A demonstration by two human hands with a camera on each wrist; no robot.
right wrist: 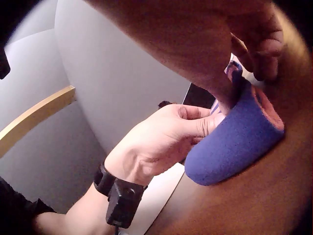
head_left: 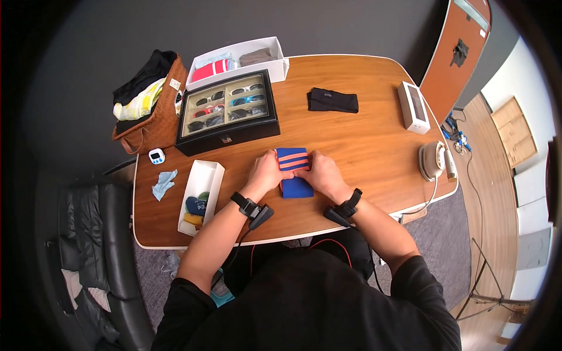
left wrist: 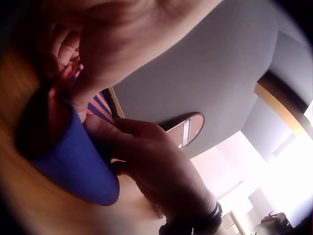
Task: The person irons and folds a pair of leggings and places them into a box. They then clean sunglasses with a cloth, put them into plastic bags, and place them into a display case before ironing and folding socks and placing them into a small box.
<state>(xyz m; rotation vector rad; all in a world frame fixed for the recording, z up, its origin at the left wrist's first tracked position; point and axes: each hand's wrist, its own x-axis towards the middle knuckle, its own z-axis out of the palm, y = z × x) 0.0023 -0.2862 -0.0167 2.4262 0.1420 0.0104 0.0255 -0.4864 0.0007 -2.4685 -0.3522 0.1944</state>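
A folded cloth [head_left: 297, 188], blue with coral stripes on its far half, lies at the table's near middle. My left hand [head_left: 266, 174] holds its left edge and my right hand [head_left: 325, 174] its right edge. Both thumbs meet across the middle, at the border between the striped part and the plain blue part. In the right wrist view the cloth's near end [right wrist: 234, 142] curves up in a rounded fold, with a coral inner side showing. The fingers under the cloth's sides are partly hidden.
A black cloth band [head_left: 332, 100] lies farther back. On the left stand a sunglasses case [head_left: 228, 140], a long white box [head_left: 218, 175], a light blue cloth [head_left: 164, 185] and a wicker basket [head_left: 170, 111]. A white iron [head_left: 432, 161] and a small white box [head_left: 414, 111] are on the right.
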